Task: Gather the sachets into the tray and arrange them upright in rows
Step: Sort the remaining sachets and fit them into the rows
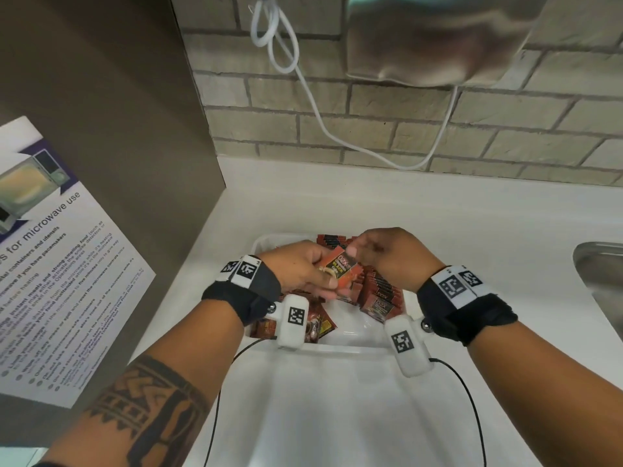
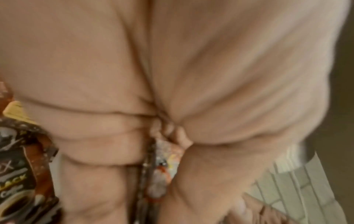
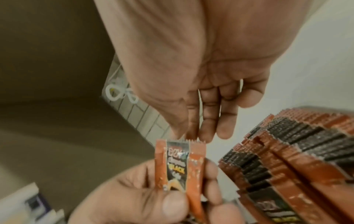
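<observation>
A white tray [image 1: 340, 347] sits on the white counter. Orange and black sachets stand upright in rows [image 1: 381, 293] along its right side, seen close in the right wrist view [image 3: 298, 153]. A few loose sachets [image 1: 320, 323] lie at the tray's near left. My left hand [image 1: 323, 274] grips a small bunch of sachets [image 1: 340, 269] above the tray, its thumb [image 3: 172, 204] pressed on the front one [image 3: 178, 165]. My right hand [image 1: 357, 252] reaches over them with straight fingers [image 3: 206, 125] touching their top edge. The left wrist view shows mostly palm and the held sachets [image 2: 159, 174].
A steel sink [image 1: 600, 274] lies at the right edge. A grey panel with a microwave notice [image 1: 54, 264] walls off the left. A brick wall with a hanging white cable [image 1: 317, 119] stands behind the counter. Black wrist-camera leads trail over the near counter [image 1: 337, 416].
</observation>
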`<move>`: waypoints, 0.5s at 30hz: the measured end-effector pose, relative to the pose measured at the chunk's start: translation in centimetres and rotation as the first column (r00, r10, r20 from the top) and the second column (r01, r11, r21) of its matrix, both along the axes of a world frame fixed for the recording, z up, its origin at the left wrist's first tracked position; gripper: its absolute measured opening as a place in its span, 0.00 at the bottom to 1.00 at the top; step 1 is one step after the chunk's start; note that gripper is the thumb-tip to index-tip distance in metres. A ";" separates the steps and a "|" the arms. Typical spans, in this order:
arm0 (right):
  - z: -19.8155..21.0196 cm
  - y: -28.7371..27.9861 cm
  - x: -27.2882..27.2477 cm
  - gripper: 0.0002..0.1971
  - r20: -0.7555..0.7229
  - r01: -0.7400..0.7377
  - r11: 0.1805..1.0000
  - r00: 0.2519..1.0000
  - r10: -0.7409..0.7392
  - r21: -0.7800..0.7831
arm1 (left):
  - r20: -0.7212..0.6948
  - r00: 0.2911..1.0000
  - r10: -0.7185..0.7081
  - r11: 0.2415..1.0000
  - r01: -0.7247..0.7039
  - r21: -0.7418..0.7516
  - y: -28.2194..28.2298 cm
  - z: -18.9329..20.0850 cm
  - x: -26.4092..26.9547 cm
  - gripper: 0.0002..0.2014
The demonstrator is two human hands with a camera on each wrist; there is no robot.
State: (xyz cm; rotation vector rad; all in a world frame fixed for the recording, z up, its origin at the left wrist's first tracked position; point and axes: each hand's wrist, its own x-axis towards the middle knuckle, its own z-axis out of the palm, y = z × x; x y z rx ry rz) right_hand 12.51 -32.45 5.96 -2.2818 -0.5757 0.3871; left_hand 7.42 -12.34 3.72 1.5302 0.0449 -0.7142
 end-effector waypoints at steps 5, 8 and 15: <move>1.5 -0.3 0.0 0.07 -0.116 0.075 0.970 0.992 -0.049 0.231 | 0.082 0.986 0.145 0.970 -0.125 -0.210 0.0 0.2 -0.6 0.17; 1.7 -0.4 0.2 0.04 -0.091 0.058 0.980 0.995 -0.042 0.190 | 0.128 0.975 0.180 0.965 -0.149 -0.214 -0.4 0.1 -1.0 0.17; 2.2 -0.2 0.1 0.06 -0.029 0.074 0.989 0.997 -0.071 0.126 | 0.269 0.930 0.252 0.967 -0.227 -0.119 -1.1 0.3 -1.2 0.18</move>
